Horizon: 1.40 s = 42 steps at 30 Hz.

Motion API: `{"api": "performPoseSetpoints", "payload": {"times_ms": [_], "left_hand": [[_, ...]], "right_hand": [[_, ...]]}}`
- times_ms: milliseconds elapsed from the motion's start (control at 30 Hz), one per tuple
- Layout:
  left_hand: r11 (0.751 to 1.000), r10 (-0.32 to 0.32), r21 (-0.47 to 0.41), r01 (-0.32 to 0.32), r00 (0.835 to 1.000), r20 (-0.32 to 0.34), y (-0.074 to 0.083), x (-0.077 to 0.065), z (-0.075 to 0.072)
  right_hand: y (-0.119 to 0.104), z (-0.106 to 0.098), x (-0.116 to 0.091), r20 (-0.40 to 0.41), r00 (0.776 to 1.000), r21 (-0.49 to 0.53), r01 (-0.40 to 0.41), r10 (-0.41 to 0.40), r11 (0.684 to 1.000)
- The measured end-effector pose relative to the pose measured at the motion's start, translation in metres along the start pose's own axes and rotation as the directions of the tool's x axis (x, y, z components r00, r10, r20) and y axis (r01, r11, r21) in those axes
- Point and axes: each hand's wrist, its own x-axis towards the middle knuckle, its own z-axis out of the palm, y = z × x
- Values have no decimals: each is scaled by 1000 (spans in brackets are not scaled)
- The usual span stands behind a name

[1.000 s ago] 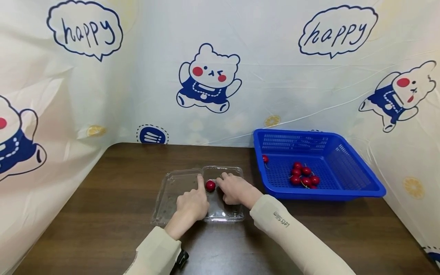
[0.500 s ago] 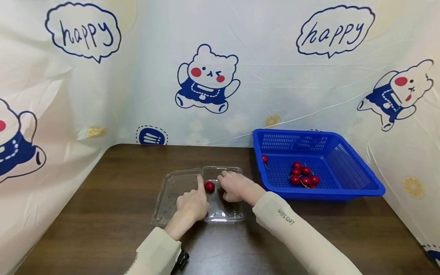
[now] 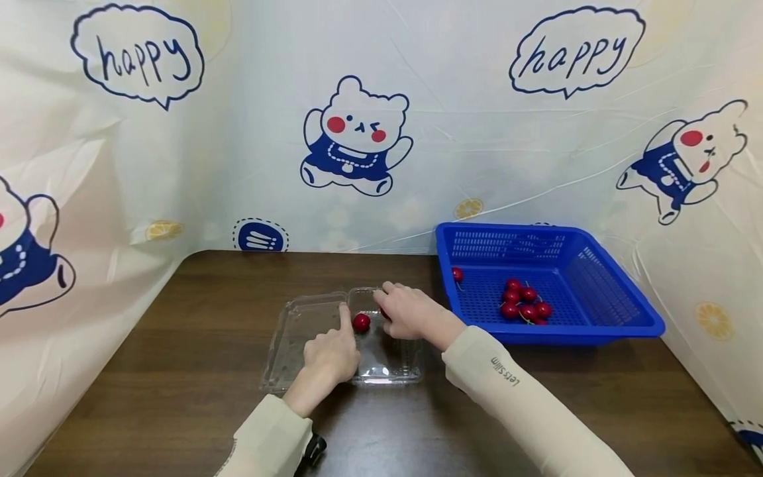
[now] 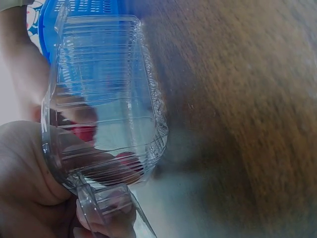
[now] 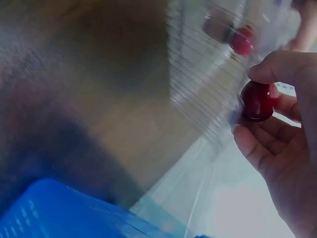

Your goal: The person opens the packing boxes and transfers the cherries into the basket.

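Note:
A clear plastic clamshell box (image 3: 384,366) lies open on the table, its lid (image 3: 293,334) folded out to the left. My left hand (image 3: 330,352) grips it at the hinge side, index finger stretched forward; in the left wrist view the other fingers curl below the plastic edge. One dark red cherry (image 3: 361,323) rests inside the base, close to that index finger. Over the base's far right part, my right hand (image 3: 412,315) pinches a second cherry (image 5: 259,101) between thumb and fingers. From the head, that cherry is mostly hidden behind the fingers.
A blue plastic basket (image 3: 566,334) stands to the right of the box, with several cherries (image 3: 510,310) clustered on its floor and one cherry (image 3: 457,274) by its left wall. Patterned cloth (image 3: 250,132) hangs behind the brown wooden table (image 3: 179,371).
My right hand has shifted slightly up and back, its cherry now showing a little between the fingers. The left hand and the box have stayed in place.

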Motion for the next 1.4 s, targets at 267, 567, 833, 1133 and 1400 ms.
{"api": "performPoseSetpoints", "payload": {"times_ms": [267, 567, 833, 1133, 1400], "left_hand": [[1000, -4, 1, 4, 1000, -6, -2, 0, 1], [1000, -3, 0, 3, 1000, 5, -3, 0, 1], [1000, -9, -6, 9, 1000, 9, -1, 0, 0], [1000, 2, -3, -2, 1000, -1, 0, 1, 0], [1000, 1, 0, -1, 1000, 2, 0, 0, 1]], "right_hand": [[11, -13, -4, -92, 995, 31, -28, 31, 999], [23, -24, -7, -90, 995, 115, -38, 49, 993], [44, -36, -13, -128, 987, 238, -64, 97, 969], [64, -42, -24, -159, 974, 264, -117, 163, 958], [73, -46, -29, -161, 971, 277, -129, 179, 952]]}}
